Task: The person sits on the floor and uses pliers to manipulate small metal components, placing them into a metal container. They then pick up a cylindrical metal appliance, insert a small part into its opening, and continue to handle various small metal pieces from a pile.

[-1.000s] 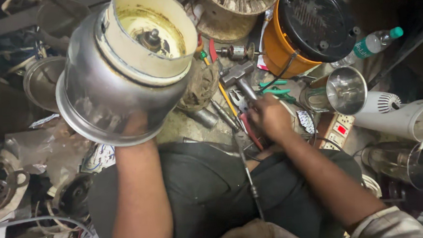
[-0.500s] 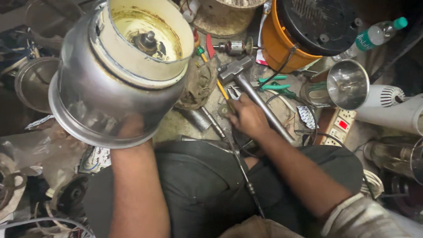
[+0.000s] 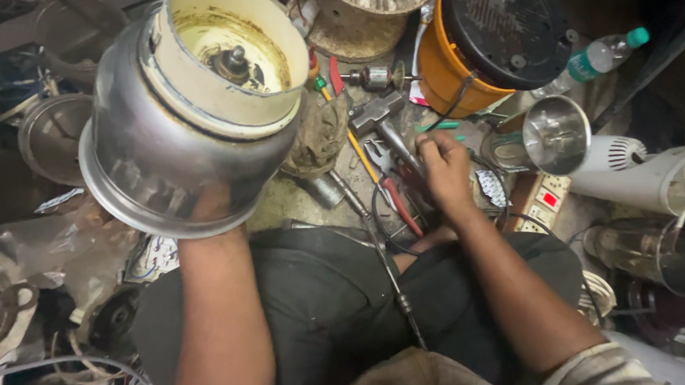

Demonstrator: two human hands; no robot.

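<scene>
Since the earlier frame, the hammer [image 3: 386, 128] has been laid among tools, head away from the person, handle running toward them. A steel mixer base [image 3: 190, 122], cream cavity up-right and showing a coupling, is gripped by the left hand [image 3: 210, 207]. Right hand [image 3: 444, 168] rests beside the hammer; its grip cannot be told.

Left hand [image 3: 206, 207] mostly hidden under big shiny metal mixer base [image 3: 176, 139]. Right hand [image 3: 444, 168] fingertips hidden among tools near grey metal hammer [image 3: 381, 116]. Clear glass jug [image 3: 662, 250] cut off at right edge.
</scene>
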